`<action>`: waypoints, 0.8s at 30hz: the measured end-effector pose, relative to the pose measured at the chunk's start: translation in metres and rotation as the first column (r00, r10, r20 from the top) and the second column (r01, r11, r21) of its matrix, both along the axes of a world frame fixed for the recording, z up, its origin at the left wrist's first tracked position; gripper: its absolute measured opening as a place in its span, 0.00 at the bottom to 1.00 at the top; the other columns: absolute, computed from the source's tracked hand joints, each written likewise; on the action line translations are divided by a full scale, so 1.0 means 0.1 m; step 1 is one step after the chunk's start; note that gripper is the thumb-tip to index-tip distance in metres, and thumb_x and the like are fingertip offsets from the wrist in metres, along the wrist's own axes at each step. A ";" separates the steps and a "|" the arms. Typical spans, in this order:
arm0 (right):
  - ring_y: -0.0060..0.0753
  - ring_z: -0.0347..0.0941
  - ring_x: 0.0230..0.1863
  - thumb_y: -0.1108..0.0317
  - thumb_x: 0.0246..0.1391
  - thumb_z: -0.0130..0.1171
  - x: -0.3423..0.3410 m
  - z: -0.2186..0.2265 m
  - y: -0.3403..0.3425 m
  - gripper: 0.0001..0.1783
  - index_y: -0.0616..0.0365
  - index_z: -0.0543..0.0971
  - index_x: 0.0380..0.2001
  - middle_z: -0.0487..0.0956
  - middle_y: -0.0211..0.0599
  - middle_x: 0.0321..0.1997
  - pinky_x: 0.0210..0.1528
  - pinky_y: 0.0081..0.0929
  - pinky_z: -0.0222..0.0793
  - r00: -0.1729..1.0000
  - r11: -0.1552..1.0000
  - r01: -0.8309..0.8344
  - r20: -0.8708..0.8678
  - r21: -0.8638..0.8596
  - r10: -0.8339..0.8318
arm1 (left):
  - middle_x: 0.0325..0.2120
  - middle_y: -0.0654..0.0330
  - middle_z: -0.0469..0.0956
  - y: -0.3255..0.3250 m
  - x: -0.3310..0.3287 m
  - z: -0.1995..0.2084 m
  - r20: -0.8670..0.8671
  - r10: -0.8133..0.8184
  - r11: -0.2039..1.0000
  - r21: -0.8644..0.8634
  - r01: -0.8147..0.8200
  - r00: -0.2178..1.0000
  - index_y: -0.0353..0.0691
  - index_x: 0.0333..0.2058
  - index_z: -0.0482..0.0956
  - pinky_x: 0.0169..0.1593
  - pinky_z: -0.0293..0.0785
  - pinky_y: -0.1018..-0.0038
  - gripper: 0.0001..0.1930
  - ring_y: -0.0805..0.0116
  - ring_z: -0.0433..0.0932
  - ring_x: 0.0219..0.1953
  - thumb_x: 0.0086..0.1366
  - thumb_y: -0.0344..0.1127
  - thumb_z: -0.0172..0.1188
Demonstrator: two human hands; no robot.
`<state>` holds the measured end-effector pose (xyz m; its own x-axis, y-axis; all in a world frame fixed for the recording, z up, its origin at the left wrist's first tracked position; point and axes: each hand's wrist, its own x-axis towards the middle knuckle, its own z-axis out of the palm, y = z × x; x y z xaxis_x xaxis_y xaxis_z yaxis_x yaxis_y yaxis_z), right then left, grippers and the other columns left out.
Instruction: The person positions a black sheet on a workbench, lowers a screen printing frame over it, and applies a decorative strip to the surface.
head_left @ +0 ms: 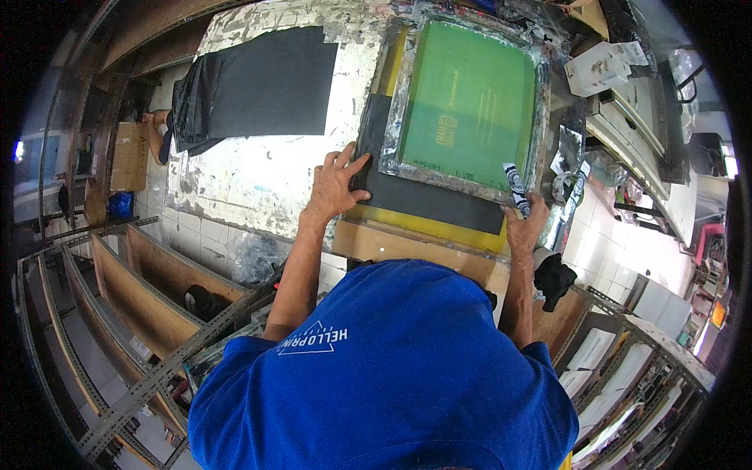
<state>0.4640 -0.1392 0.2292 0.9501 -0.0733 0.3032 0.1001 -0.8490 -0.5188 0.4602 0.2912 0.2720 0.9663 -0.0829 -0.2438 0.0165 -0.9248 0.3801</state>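
Across my blue shirt (407, 376) I see white capital lettering (317, 339), upside down from where I look, with a smaller, fainter line beside it and a thin triangle outline (319, 327) around part of it. On the green screen (474, 55) before me, pale yellow lettering (446, 131) runs sideways: one bold stacked block, then slimmer lines (too fine for me to make out). Small dark marks (439, 167) sit along its near edge, unreadable.
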 end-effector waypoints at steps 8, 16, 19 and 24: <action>0.54 0.70 0.53 0.73 0.35 0.79 0.00 -0.03 -0.04 0.37 0.62 0.73 0.51 0.77 0.48 0.48 0.57 0.47 0.66 1.000 1.000 -0.010 -0.009 -0.007 0.010 | 0.71 0.58 0.62 0.09 0.00 -0.03 0.034 -0.035 0.998 -0.049 0.037 0.999 0.55 0.65 0.74 0.64 0.67 0.47 0.46 0.51 0.65 0.67 0.44 0.42 0.81; 0.55 0.69 0.52 0.70 0.37 0.79 0.01 -0.07 -0.05 0.36 0.62 0.73 0.50 0.76 0.48 0.49 0.56 0.47 0.66 0.999 0.998 0.021 -0.037 0.060 -0.019 | 0.66 0.54 0.70 0.15 -0.18 -0.30 0.346 0.057 0.984 -0.179 0.006 0.936 0.47 0.56 0.83 0.64 0.64 0.50 0.29 0.49 0.67 0.66 0.55 0.47 0.74; 0.56 0.70 0.52 0.68 0.37 0.80 0.02 -0.09 -0.07 0.36 0.62 0.73 0.50 0.76 0.48 0.48 0.55 0.47 0.66 1.000 0.999 -0.019 -0.007 0.045 0.020 | 0.66 0.55 0.70 0.12 -0.30 -0.39 0.381 0.071 0.990 -0.140 -0.018 0.922 0.47 0.55 0.83 0.66 0.60 0.50 0.27 0.47 0.65 0.68 0.58 0.49 0.72; 0.55 0.70 0.50 0.68 0.36 0.81 0.01 -0.12 -0.08 0.37 0.62 0.73 0.50 0.76 0.47 0.47 0.53 0.47 0.66 1.000 0.997 -0.009 -0.010 0.078 0.010 | 0.68 0.57 0.69 0.09 -0.41 -0.46 0.397 0.028 0.995 -0.104 0.014 0.917 0.48 0.57 0.83 0.69 0.54 0.48 0.27 0.46 0.61 0.71 0.62 0.53 0.68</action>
